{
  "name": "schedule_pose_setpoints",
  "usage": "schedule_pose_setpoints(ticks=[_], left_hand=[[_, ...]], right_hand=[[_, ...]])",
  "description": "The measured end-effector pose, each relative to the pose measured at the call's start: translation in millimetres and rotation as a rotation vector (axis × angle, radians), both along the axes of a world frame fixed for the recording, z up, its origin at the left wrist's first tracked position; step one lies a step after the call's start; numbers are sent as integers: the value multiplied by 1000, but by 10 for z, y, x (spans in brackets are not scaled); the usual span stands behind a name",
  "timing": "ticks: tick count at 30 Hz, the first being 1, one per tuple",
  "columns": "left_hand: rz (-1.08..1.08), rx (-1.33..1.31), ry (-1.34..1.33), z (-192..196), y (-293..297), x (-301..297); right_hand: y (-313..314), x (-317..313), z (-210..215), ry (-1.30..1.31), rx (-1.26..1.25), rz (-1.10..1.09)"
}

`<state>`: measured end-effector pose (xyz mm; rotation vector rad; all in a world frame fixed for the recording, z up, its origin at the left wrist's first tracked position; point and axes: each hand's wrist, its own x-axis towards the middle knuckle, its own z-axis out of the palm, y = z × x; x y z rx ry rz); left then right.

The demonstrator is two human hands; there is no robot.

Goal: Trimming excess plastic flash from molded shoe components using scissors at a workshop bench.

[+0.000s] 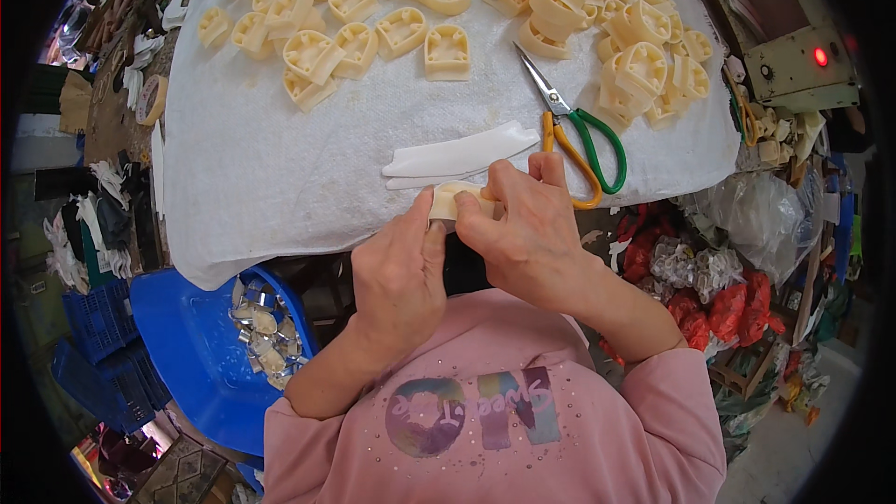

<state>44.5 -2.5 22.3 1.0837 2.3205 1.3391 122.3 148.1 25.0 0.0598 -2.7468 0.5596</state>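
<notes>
Cream, smooth-surfaced and slightly curved, a small moulded piece (pixel 448 202) sits at the centre of the frame, just above the lower edge of the white cloth-covered worktop (pixel 252 159). 2 hands grip it: the left hand (pixel 399 269) pinches its left end between thumb and fingers, while the right hand (pixel 525 235) closes over its right end, fingertips pressing on top. Holding it from opposite ends probably keeps so small a piece from twisting, and keeping it close to the body likely gives the person firmer control.

Just above the hands lie flat, white, slightly curved strips (pixel 462 151), apparently stacked loosely for easy picking up. Beside them, metal scissors with 1 green and 1 orange handle loop (pixel 556 105) point toward the upper left, their handles toward the right hand, seemingly for a quick reach.

Cream, arch-shaped moulded pieces with raised inner nubs form 2 groups, at the upper left (pixel 355 2) and upper right (pixel 642 70), perhaps pushed back to free working space. At lower left, a blue plastic tub (pixel 173 336) holds shiny and cream bits (pixel 266 325).
</notes>
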Motion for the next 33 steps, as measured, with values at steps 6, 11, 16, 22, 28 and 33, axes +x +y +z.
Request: schedule_pose_setpoints(ticks=[6, 11, 16, 22, 28, 33], left_hand=[[-95, 31, 10, 10, -100, -84], [-376, 333, -1149, -269, -50, -275], [-506, 432, -1423, -320, 7, -265], [-389, 382, -1522, -263, 71, -242], [-317, 289, -1439, -228, 104, -241], [-286, 322, -1209, -212, 80, -231]], right_hand=[[112, -11, -133, 141, -76, 24], [118, -20, -102, 223, -186, 52], [134, 11, -61, 183, -297, 114], [146, 18, -45, 169, -281, 152], [115, 8, -44, 151, -214, 157], [169, 16, -88, 202, -270, 118]])
